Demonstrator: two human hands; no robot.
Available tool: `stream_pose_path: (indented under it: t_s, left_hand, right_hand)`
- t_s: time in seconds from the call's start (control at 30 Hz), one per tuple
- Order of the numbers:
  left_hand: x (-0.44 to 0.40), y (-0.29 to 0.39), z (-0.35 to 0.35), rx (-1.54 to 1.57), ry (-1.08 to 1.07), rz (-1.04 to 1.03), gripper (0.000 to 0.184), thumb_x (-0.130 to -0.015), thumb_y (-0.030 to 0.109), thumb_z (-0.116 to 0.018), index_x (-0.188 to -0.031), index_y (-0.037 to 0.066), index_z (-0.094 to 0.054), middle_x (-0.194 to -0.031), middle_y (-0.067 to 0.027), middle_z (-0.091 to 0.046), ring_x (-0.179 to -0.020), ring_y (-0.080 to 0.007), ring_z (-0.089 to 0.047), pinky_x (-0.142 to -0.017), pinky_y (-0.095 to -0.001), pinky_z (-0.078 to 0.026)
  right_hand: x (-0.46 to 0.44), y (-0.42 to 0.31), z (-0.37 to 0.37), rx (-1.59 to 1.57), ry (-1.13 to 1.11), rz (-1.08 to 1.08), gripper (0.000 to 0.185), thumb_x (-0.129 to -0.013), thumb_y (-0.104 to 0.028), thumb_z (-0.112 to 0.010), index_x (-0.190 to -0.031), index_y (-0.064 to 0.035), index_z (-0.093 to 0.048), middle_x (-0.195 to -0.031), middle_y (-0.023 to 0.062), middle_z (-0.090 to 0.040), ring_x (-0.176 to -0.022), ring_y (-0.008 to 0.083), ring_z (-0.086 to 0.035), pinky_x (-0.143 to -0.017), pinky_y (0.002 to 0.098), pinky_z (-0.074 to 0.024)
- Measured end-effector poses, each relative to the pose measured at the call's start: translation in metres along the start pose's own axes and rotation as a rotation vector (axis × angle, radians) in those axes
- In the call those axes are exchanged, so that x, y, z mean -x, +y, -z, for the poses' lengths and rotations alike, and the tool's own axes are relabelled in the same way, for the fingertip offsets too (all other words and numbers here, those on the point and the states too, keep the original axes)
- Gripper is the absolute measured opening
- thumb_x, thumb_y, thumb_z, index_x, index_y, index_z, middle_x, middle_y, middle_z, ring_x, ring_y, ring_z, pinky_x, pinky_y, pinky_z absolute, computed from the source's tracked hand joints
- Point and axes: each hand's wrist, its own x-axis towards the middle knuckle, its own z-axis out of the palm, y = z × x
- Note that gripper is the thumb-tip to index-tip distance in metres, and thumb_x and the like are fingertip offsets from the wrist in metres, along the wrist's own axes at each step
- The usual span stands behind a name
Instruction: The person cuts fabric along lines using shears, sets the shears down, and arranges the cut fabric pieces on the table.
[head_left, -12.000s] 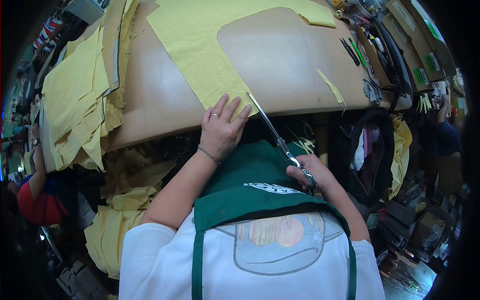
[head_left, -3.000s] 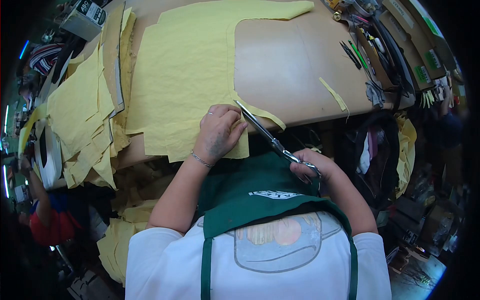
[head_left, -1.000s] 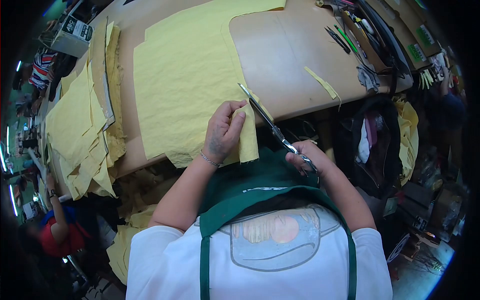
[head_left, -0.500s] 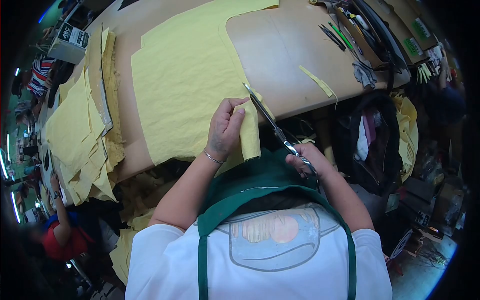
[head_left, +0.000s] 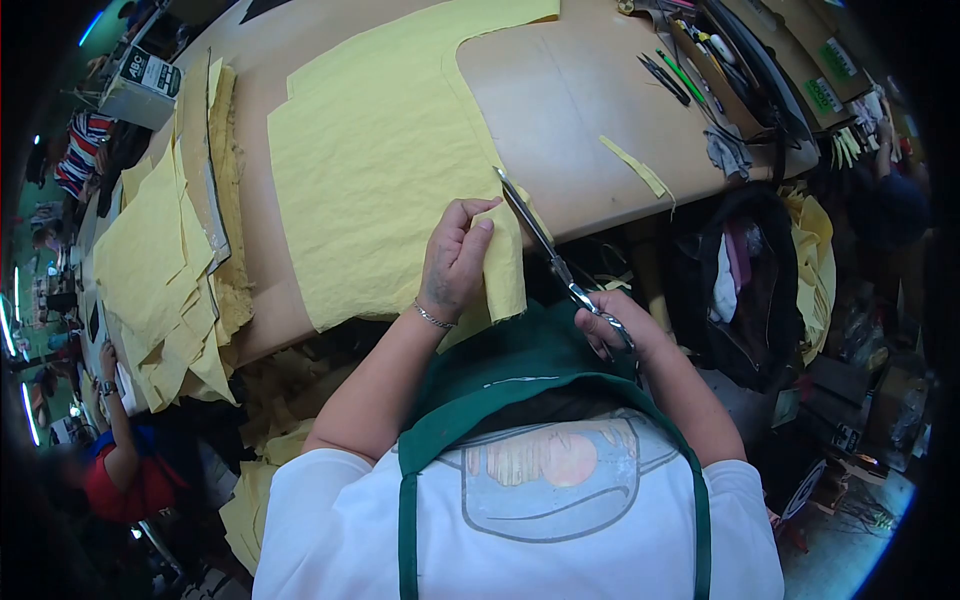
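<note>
A large yellow cloth point(head_left: 375, 150) lies over the table, its near edge hanging past the front. My left hand point(head_left: 458, 262) pinches a folded-up corner of it between thumb and fingers. In my right hand point(head_left: 615, 325) are long metal scissors point(head_left: 540, 235), fingers in the handle loops. The blades lie along the cloth's right edge, close beside my left fingertips, with the tip pointing up and left. A narrow strip point(head_left: 533, 212) of cloth shows just right of the blades.
Yellow cloth pieces point(head_left: 150, 270) are piled at the table's left. A thin scrap point(head_left: 635, 165), black tweezers point(head_left: 665, 78) and a green pen point(head_left: 680, 72) lie to the right. A black bag point(head_left: 745, 290) hangs below the table's edge. A co-worker in red point(head_left: 125, 480) is at the far left.
Since the earliest frame, the cloth has been turned and spread wider over the table. My left hand has gone from lying flat to pinching a folded corner. Over the last half second, little differs.
</note>
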Motion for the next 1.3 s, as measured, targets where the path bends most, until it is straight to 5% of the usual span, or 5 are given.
stream_pose_path:
  t_s: [0.6,0.7,1.3]
  left_hand:
    - [0.002,0.000,0.003,-0.074,-0.024,-0.078,0.021,-0.085,0.010,-0.043,-0.100,-0.003,-0.050,-0.099,-0.0140,-0.057,-0.090,-0.0152,-0.052,-0.080,-0.0262,-0.040]
    - [0.003,-0.001,0.003,-0.080,-0.030,-0.086,0.021,-0.085,0.010,-0.042,-0.100,-0.003,-0.050,-0.099,-0.0135,-0.056,-0.090,-0.0150,-0.052,-0.080,-0.0260,-0.040]
    - [0.005,0.004,0.004,-0.023,-0.046,-0.053,0.022,-0.085,0.010,-0.041,-0.100,-0.004,-0.050,-0.095,-0.0119,-0.056,-0.090,-0.0140,-0.051,-0.081,-0.0260,-0.038]
  right_hand:
    - [-0.025,-0.029,0.001,-0.027,0.013,-0.058,0.069,-0.056,-0.076,-0.050,-0.067,-0.0081,-0.046,-0.054,0.0006,-0.046,-0.047,0.0092,-0.049,-0.043,0.0227,-0.0425]
    - [-0.023,-0.025,-0.002,-0.007,0.064,-0.009,0.061,-0.067,-0.068,-0.050,-0.066,-0.0072,-0.043,-0.051,0.0006,-0.045,-0.041,0.0089,-0.047,-0.037,0.0216,-0.0391]
    - [-0.020,-0.028,-0.014,0.036,0.165,-0.086,0.062,-0.063,-0.067,-0.057,-0.062,-0.0052,-0.050,-0.047,0.0000,-0.044,-0.039,0.0084,-0.047,-0.038,0.0214,-0.0395]
